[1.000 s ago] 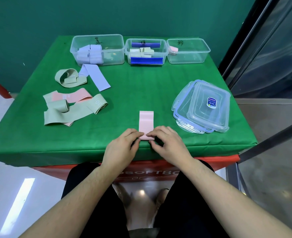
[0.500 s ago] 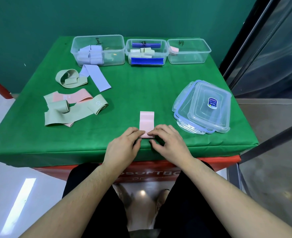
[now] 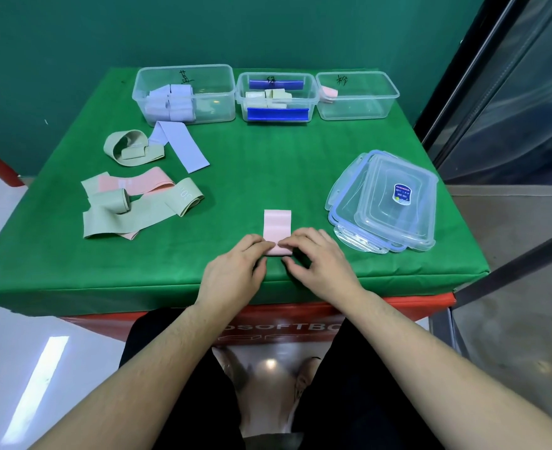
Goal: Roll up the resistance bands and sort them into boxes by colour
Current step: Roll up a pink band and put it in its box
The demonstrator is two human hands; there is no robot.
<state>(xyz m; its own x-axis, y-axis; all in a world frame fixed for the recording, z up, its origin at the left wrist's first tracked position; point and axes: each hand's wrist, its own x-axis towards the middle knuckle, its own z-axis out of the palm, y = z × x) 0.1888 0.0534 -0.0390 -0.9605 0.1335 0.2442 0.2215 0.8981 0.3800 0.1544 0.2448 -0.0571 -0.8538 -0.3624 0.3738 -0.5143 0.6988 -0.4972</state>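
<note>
I found my left hand and right hand at the counter's near edge, fingers pinched on the rolled near end of the pink band; its flat tail pointed away. Rolling appeared well advanced. Next move, in my judgement: finish the roll, then carry it to the far-right box holding one pink roll.

Boxes behind, lids right (bands left).
</note>
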